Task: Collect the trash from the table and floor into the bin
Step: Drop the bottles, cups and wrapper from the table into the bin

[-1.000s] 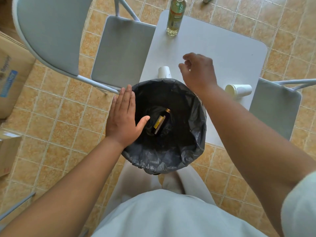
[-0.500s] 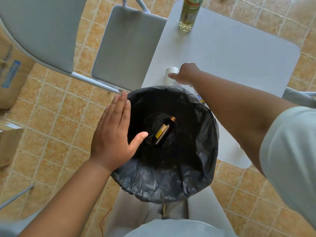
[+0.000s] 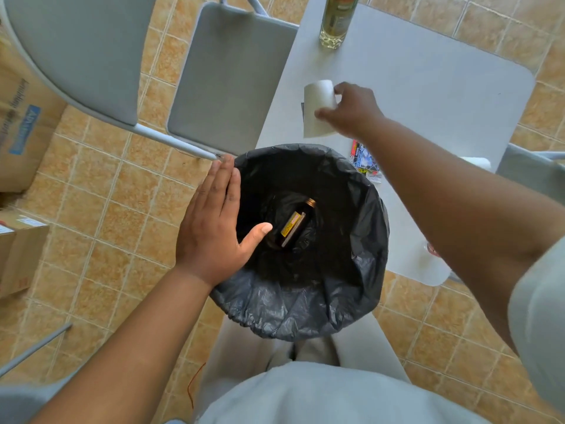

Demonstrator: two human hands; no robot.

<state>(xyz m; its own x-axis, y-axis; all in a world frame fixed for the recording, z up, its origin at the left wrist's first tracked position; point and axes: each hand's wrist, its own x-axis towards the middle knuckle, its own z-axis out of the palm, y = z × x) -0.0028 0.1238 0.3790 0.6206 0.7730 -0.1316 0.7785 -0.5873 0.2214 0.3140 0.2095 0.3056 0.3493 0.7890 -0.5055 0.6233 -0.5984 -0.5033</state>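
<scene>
A bin lined with a black bag [image 3: 360, 289] stands at the near edge of a white table [image 3: 428, 87]. A brown bottle with a yellow label [image 3: 295, 224] lies at its bottom. My right hand [image 3: 351, 111] grips a white paper cup [image 3: 318, 108], lifted off the table just beyond the bin's far rim. My left hand [image 3: 214, 228] rests flat on the bin's left rim, fingers straight, thumb over the opening. A colourful wrapper [image 3: 365, 160] lies on the table by the bin, partly under my right forearm.
A clear bottle with yellowish liquid [image 3: 336, 22] stands at the table's far edge. A grey folding chair [image 3: 229, 78] sits left of the table, another [image 3: 532, 172] at right. Cardboard boxes [image 3: 18, 133] line the left side of the tiled floor.
My right hand has closed round the white cup and lifted it off the table. The left hand has stayed on the bin's rim.
</scene>
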